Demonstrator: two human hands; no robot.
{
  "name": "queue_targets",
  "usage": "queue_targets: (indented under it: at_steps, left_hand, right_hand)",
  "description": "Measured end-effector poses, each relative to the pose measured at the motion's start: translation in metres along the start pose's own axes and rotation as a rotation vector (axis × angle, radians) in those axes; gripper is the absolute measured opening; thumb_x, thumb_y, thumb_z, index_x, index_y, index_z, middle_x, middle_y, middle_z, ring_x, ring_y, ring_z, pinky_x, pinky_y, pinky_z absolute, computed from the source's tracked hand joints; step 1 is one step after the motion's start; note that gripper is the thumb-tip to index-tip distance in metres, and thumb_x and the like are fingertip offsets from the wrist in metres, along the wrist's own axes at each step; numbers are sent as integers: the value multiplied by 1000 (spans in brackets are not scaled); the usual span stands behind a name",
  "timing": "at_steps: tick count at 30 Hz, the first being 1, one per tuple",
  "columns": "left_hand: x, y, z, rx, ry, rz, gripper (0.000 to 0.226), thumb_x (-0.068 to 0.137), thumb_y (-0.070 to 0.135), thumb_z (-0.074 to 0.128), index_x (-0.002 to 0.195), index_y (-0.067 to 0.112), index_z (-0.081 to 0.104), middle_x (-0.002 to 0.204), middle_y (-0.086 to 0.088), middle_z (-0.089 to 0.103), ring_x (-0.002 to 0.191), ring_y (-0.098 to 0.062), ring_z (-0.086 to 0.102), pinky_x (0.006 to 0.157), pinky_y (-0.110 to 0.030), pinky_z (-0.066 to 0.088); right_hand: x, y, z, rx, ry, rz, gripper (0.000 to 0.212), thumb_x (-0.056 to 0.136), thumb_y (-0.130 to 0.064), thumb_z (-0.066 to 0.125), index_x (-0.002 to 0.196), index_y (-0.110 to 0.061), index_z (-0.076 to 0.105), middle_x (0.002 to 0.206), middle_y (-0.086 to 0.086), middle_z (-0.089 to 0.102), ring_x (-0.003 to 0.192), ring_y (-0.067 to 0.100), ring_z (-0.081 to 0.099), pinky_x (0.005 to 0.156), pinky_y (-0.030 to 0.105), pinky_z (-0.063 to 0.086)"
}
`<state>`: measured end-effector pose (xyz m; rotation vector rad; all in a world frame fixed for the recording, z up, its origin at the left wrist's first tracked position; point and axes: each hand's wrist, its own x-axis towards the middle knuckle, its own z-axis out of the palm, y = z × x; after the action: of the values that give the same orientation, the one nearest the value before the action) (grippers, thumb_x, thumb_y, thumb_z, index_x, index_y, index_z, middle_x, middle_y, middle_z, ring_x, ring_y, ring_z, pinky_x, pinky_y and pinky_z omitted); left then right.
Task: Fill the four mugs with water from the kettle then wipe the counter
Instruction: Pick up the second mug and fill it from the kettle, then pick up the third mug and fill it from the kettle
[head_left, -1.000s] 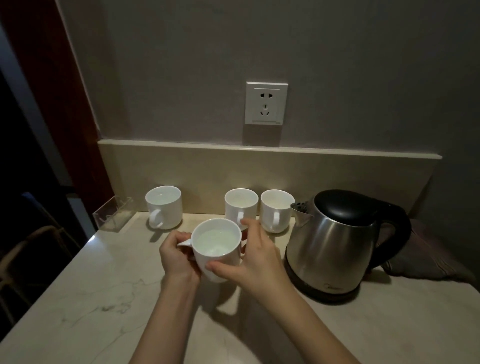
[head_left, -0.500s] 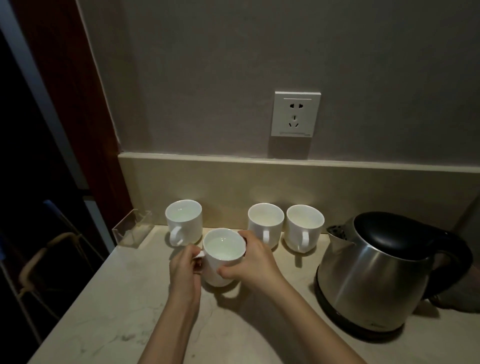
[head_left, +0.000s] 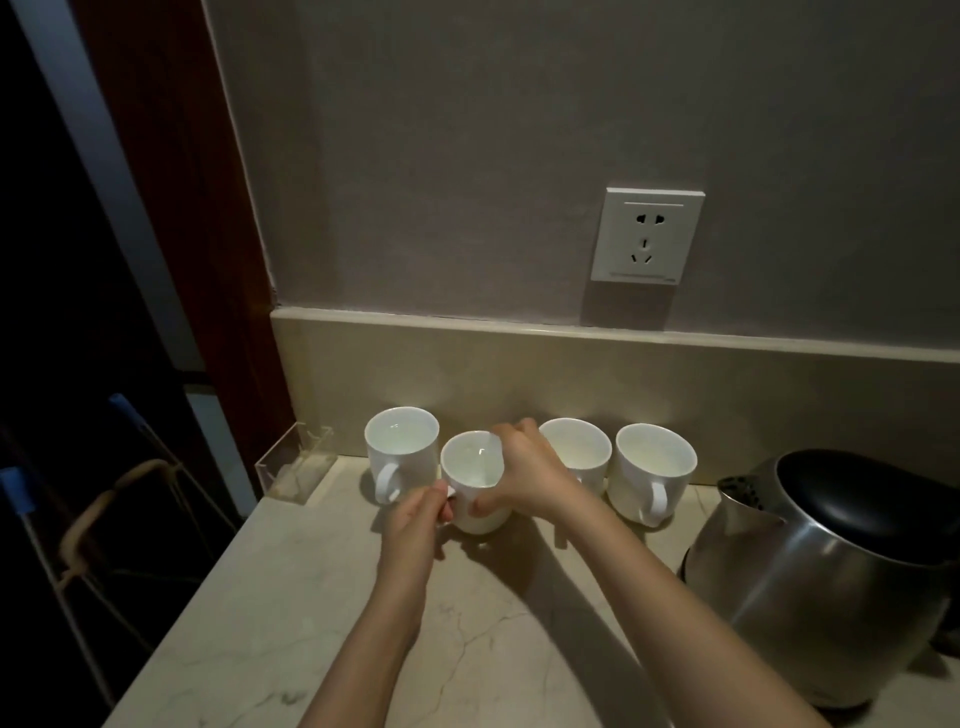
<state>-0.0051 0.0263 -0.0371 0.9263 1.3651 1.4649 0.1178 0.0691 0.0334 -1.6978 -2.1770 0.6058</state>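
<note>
Both hands hold a white mug (head_left: 470, 480) with water in it, low over the marble counter (head_left: 291, 613), in the gap of the row. My left hand (head_left: 418, 519) pinches its handle. My right hand (head_left: 524, 475) wraps its right side and rim. Three more white mugs stand along the backsplash: one on the left (head_left: 402, 449), one partly hidden behind my right hand (head_left: 576, 449), one on the right (head_left: 652, 467). The steel kettle (head_left: 831, 582) with a black lid stands at the right on its base.
A clear plastic holder (head_left: 293, 470) sits at the counter's back left corner. A white wall socket (head_left: 647, 236) is above the backsplash. The counter's left edge drops off to a dark area with a chair frame (head_left: 98, 519).
Both hands have carried the mug away from me toward the backsplash, into the gap between the left mug and the middle one. The view has shifted left and down.
</note>
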Motion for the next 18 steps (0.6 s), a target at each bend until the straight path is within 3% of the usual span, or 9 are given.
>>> queue_targets:
  at_steps: [4,10,18]
  left_hand:
    - [3,4,2,-52,-24,-6,34,91,26,53,57,19,57,59,5,58,68,-19,50,59,-30,36]
    - [2,1,5,-121,-110,-63,25,86,26,60,68,17,74,72,4,72,79,-20,61,72,-37,46]
    - [4,1,8,-137,-147,-86,24,88,25,59,72,22,76,80,5,75,88,-19,65,79,-34,50]
  right_hand:
    - [7,-4,-5,-97,-6,-16,74,61,-24,83,119,-4,43,122,14,45,113,30,45,78,30,35]
    - [13,-6,-8,-178,32,-38,64,61,-7,80,113,-1,41,120,18,42,105,36,51,73,31,37]
    - [19,-4,-6,-167,62,-48,75,63,-1,77,126,-3,37,123,18,43,112,36,51,83,35,44]
